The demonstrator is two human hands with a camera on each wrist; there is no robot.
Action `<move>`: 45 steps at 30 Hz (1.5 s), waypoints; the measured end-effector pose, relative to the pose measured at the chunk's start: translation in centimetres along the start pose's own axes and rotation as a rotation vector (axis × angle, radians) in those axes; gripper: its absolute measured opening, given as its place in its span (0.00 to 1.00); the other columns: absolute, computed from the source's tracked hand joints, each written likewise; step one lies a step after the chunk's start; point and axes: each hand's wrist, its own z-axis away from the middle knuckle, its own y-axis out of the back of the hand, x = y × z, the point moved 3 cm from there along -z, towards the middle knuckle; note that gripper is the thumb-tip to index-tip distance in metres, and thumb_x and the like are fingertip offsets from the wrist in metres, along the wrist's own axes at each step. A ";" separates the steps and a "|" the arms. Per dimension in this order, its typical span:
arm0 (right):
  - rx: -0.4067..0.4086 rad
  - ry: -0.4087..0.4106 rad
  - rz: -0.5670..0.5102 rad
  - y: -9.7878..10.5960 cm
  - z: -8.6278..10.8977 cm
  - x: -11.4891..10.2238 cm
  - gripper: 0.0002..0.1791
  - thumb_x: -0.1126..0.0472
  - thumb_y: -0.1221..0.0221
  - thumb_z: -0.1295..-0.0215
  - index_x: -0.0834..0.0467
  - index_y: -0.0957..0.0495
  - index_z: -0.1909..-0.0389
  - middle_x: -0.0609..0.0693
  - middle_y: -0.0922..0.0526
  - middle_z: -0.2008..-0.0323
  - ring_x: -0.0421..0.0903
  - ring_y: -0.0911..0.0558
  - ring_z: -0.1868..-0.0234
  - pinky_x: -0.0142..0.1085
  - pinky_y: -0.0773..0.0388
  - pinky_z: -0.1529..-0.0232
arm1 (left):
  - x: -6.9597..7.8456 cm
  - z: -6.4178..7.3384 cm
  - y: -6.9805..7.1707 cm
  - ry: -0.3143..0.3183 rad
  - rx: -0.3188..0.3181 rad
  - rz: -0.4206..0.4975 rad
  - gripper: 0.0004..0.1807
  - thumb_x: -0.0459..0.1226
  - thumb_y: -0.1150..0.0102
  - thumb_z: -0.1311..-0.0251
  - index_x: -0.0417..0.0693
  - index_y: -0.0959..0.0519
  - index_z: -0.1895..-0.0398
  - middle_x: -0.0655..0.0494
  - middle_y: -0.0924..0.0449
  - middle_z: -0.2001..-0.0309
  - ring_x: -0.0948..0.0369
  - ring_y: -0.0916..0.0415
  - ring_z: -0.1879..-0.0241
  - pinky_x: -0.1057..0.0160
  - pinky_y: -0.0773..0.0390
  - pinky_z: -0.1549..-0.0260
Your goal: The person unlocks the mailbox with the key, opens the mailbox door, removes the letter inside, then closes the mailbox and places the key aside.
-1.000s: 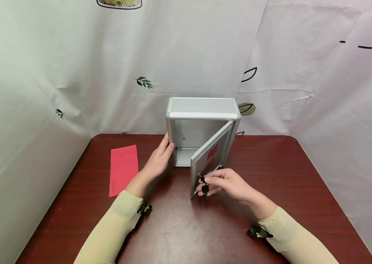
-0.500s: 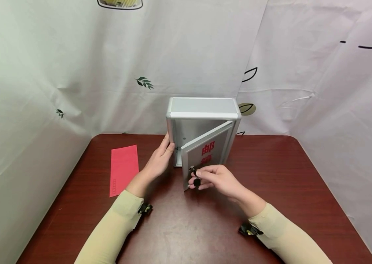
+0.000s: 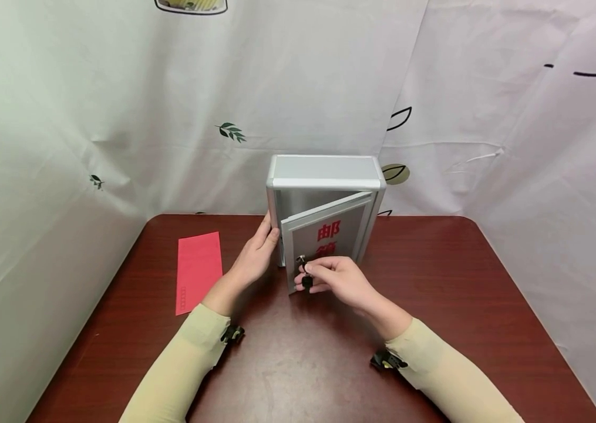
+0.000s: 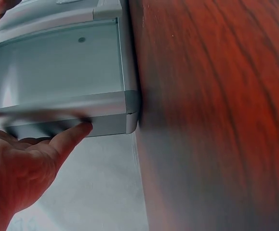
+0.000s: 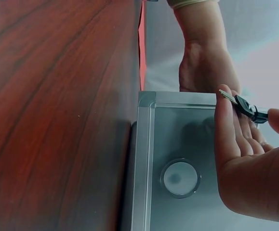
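A grey metal letter box stands at the table's back, its hinged door ajar. Red characters mark the door's outer face. Against the box's left side rests my left hand, fingers fairly straight; the left wrist view shows its palm beside the frame. My right hand pinches a black-headed key at the door's lower left, where the lock appears to be. A second black-headed key dangles below, across the fingers in the right wrist view. The lock itself is mostly hidden.
A red envelope lies flat to the left of my left hand on the dark red wooden table. White printed cloth hangs behind and at both sides. A round clear window shows on the door.
My right hand has moved left and away from me, swinging the door closer to the box with the keys. My left hand has stayed against the box's side.
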 end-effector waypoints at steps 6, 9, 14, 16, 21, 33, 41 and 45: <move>0.013 0.024 0.020 -0.1 -0.7 -0.2 0.20 0.57 0.37 0.17 0.71 0.12 0.43 0.62 0.06 0.55 0.54 0.06 0.53 0.45 0.09 0.49 | -0.2 -0.1 0.0 0.003 -0.009 0.005 0.37 0.55 0.58 0.09 0.71 0.56 0.06 0.60 0.51 0.09 0.51 0.48 0.13 0.37 0.43 0.18; 0.024 0.026 0.026 -0.1 -1.1 -0.1 0.20 0.56 0.37 0.17 0.71 0.12 0.44 0.62 0.06 0.55 0.55 0.06 0.53 0.46 0.09 0.48 | -0.3 -0.1 0.0 0.015 -0.009 0.002 0.36 0.55 0.58 0.09 0.74 0.56 0.06 0.61 0.49 0.10 0.51 0.46 0.14 0.37 0.42 0.19; 0.041 0.029 0.038 -0.1 -1.6 -0.1 0.20 0.56 0.37 0.17 0.71 0.12 0.44 0.61 0.06 0.55 0.54 0.06 0.54 0.46 0.09 0.48 | -0.2 -0.2 0.0 0.014 -0.013 0.010 0.36 0.55 0.59 0.09 0.75 0.55 0.06 0.63 0.50 0.10 0.52 0.47 0.13 0.36 0.42 0.19; 0.047 0.029 0.042 -0.1 -1.8 -0.2 0.20 0.56 0.37 0.17 0.70 0.11 0.44 0.61 0.06 0.55 0.54 0.06 0.53 0.46 0.09 0.48 | -0.1 -0.2 0.0 0.010 -0.014 0.016 0.36 0.55 0.58 0.09 0.75 0.55 0.06 0.63 0.50 0.10 0.52 0.47 0.13 0.36 0.42 0.19; 0.060 0.028 0.041 -0.2 -2.3 -0.3 0.19 0.55 0.36 0.17 0.69 0.11 0.44 0.60 0.06 0.55 0.52 0.06 0.53 0.46 0.09 0.48 | -0.1 -0.2 -0.1 0.014 -0.013 0.005 0.36 0.54 0.59 0.09 0.73 0.56 0.06 0.62 0.50 0.10 0.51 0.47 0.13 0.37 0.42 0.18; 0.095 0.019 0.038 -0.4 -3.3 -0.3 0.18 0.56 0.36 0.18 0.67 0.10 0.45 0.58 0.06 0.56 0.47 0.06 0.54 0.42 0.09 0.50 | -0.2 -0.1 0.0 0.012 -0.007 0.002 0.35 0.55 0.60 0.09 0.72 0.55 0.06 0.62 0.50 0.10 0.52 0.47 0.13 0.38 0.41 0.18; 0.104 0.020 0.026 -0.5 -3.7 -0.3 0.18 0.56 0.36 0.18 0.68 0.11 0.44 0.58 0.06 0.56 0.49 0.06 0.54 0.42 0.10 0.51 | -0.3 -0.1 -0.1 -0.002 0.006 0.008 0.34 0.54 0.61 0.09 0.73 0.54 0.06 0.62 0.48 0.10 0.53 0.46 0.14 0.39 0.41 0.18; 0.110 0.023 0.023 -0.6 -3.9 -0.3 0.18 0.56 0.36 0.18 0.67 0.11 0.43 0.58 0.06 0.56 0.48 0.06 0.54 0.41 0.10 0.51 | -0.4 -0.2 -0.1 -0.002 0.012 -0.003 0.34 0.54 0.61 0.09 0.73 0.53 0.06 0.61 0.47 0.10 0.52 0.45 0.14 0.39 0.41 0.19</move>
